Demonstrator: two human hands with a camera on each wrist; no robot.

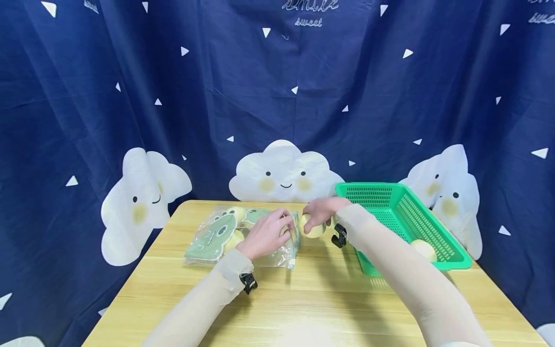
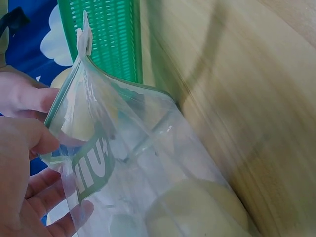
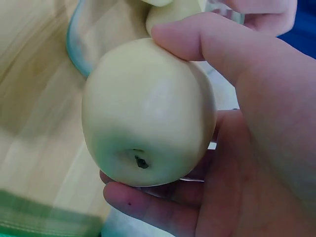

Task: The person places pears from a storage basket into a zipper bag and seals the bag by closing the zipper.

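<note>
A clear zip bag (image 1: 275, 260) with a green cartoon print lies on the table, several pale yellow apples inside. My left hand (image 1: 270, 233) holds the bag's mouth at its right end; in the left wrist view, thumb and fingers grip the film beside the green zip edge (image 2: 123, 83). One bagged apple (image 2: 197, 212) shows through the plastic there. Just right of the mouth, my right hand (image 1: 321, 212) grips another pale yellow apple (image 3: 148, 108), thumb on one side and fingers beneath. Its dark-centred hollow faces the right wrist camera.
On the right of the table stands a green plastic basket (image 1: 455, 265) with perforated walls, partly behind my right forearm. An apple (image 1: 425, 249) lies in it. A dark blue curtain (image 1: 277, 96) with clouds hangs behind the wooden table (image 1: 299, 294).
</note>
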